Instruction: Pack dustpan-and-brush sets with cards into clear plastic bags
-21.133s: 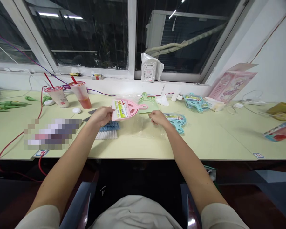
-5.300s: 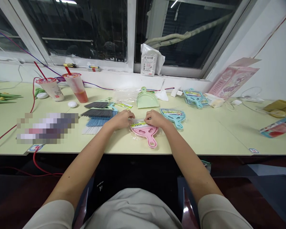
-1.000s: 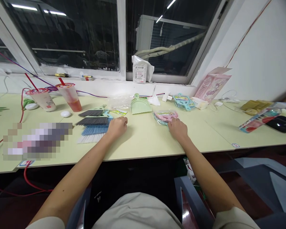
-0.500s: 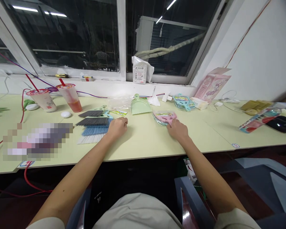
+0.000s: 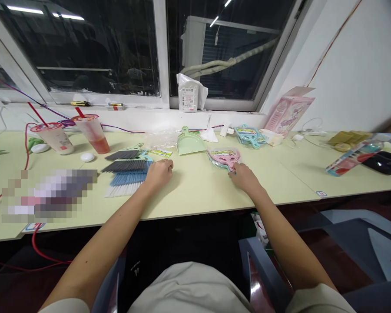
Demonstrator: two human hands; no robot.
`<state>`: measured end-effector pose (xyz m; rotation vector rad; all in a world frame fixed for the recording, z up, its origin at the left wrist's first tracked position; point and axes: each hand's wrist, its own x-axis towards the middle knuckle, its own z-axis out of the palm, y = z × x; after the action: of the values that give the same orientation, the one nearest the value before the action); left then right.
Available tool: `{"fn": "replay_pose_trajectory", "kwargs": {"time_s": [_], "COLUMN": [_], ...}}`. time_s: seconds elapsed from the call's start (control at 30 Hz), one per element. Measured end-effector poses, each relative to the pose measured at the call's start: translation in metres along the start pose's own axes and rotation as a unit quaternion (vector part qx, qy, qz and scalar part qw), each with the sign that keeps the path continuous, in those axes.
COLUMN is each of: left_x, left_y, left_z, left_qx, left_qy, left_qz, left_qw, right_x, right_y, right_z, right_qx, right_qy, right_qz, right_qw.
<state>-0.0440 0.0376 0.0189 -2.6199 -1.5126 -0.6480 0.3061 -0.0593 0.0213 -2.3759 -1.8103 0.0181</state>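
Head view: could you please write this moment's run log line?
Right hand: touching pink plastic dustpan | Left hand: at blue-bristled brush | Pale green plastic dustpan: farther back

The pink dustpan [image 5: 230, 160] moved — onto the blue dustpan [image 5: 217, 164].

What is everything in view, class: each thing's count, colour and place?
table: one, pale yellow, across view
windows: several panes, dark, back
stacked dustpans: two or more, pink over blue, centre right
green dustpan: one, pale green, back centre
packaged dustpans: count unclear, blue, back right
brushes: several, grey, blue, white bristles, centre left
clear wrap: count unclear, clear, back centre
cups: two, translucent, back left
discs: two, white, near cups
box: one, pink, back right
packet: one, white, by windows
package: one, red-blue, far right
chairs: count unclear, blue-grey, lower right
sleeves: two, pale, bottom
left hand: one, bare, beside brushes
right hand: one, bare, fingers at stacked dustpans' handle
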Motion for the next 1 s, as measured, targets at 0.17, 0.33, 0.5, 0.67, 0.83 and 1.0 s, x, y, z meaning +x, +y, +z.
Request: {"fn": "replay_pose_trajectory", "kwargs": {"time_s": [0.17, 0.33, 0.5, 0.67, 0.83, 1.0], "left_x": [0.0, 0.0, 0.0, 0.0, 0.0, 0.0], "left_y": [-0.001, 0.0, -0.001, -0.001, 0.0, 0.0], "left_z": [0.002, 0.001, 0.002, 0.003, 0.002, 0.002], "left_qx": [-0.002, -0.003, -0.008, -0.009, -0.011, -0.007], "left_qy": [-0.001, -0.006, -0.003, -0.002, -0.005, -0.009], "left_qz": [0.0, 0.001, 0.001, 0.001, 0.004, 0.004], "left_qw": [1.0, 1.0, 1.0, 1.0, 1.0, 1.0], "right_x": [0.006, 0.006, 0.003, 0.006, 0.004, 0.004], "right_y": [0.001, -0.001, -0.009, -0.009, -0.002, 0.009], "right_z": [0.003, 0.006, 0.008, 0.011, 0.012, 0.011], "right_qx": [0.026, 0.018, 0.026, 0.019, 0.031, 0.023], "right_qy": [0.017, 0.037, 0.043, 0.05, 0.063, 0.065], "right_qz": [-0.004, 0.013, 0.039, 0.058, 0.089, 0.108], "right_qw": [1.0, 0.999, 0.998, 0.997, 0.994, 0.992]}}
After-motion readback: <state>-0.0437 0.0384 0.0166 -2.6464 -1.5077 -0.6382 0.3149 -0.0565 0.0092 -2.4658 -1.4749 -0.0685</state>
